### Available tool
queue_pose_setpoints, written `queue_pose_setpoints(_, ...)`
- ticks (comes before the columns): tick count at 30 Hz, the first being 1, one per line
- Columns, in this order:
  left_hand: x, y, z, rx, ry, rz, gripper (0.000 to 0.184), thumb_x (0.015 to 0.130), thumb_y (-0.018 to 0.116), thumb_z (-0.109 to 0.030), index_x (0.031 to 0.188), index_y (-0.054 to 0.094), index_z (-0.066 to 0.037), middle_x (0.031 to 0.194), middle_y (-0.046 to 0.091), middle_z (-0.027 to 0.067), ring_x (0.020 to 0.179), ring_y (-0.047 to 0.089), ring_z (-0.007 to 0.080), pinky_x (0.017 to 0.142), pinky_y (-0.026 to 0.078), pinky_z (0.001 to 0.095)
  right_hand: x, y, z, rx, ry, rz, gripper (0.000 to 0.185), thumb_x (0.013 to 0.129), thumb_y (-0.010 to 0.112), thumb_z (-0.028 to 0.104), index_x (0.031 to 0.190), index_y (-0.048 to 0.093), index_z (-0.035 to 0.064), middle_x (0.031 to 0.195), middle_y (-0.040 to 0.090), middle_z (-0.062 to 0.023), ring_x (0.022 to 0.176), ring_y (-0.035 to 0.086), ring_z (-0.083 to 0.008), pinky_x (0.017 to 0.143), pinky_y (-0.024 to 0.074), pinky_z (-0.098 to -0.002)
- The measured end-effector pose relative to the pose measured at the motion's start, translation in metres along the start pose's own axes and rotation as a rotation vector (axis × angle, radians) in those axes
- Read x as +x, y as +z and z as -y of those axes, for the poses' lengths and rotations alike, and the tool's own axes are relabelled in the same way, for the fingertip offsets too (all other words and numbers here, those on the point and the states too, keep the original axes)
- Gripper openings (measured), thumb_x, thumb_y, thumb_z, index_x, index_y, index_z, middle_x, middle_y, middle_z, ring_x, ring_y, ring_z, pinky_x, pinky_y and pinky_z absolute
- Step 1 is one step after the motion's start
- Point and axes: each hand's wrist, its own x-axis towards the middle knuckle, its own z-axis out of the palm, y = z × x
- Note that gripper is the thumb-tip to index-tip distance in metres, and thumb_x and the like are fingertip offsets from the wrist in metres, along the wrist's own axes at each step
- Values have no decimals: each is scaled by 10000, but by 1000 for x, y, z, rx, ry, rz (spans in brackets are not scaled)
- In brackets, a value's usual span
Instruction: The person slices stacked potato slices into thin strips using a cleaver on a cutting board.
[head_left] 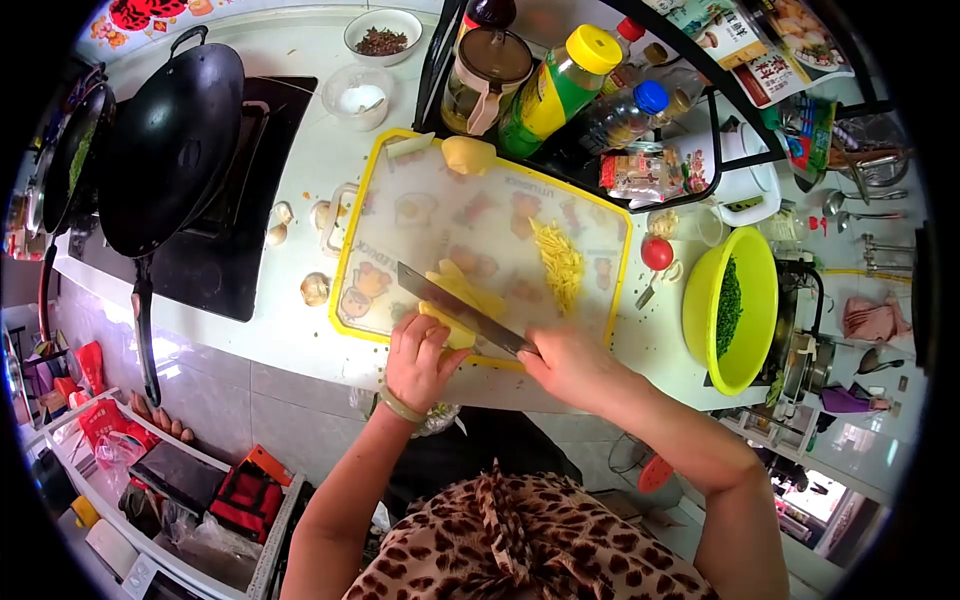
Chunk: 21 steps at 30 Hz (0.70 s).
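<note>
My right hand [565,365] is wrapped round the handle of a kitchen knife [455,305], whose blade points up and left. The blade stands against a piece of peeled potato [447,328] near the front edge of the cutting board [375,200]. My left hand [417,358] holds that potato with bent fingers. Behind the blade lie several potato slices [465,285]. A heap of potato shreds [558,265] rests on the right side of the board. At its far edge sits another peeled potato [468,155], beside a pale cut piece [408,146].
A black wok [175,150] stands on the hob [225,285] at left. Garlic bulbs [314,289] lie beside the board. Small bowls [383,38] and a rack of bottles [560,90] are behind. At right are a red-topped peeler [656,254] and a green basin [762,310] of chopped greens.
</note>
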Motion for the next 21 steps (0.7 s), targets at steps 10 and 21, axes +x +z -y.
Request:
queue_pose_setpoints(10,1,1,1,17,-10,-15,460,636,808,-161,1003,555,-45,1067,542,101,1044,506,330,872,450,418,-9,-10,2,-56,20,59,223,891,541,213,861,570,-6,693,594,-201,662,590,-401,612,462,-480)
queue_pose_setpoints(21,1,2,3,-2,-4,-17,451,622,810,-173,990,582,-43,1063,552,90,1038,520,320,874,465,420,-6,-6,0,-125,13,79,245,908,532,241,899,583,2,707,593,-203,678,590,-391,618,456,-472)
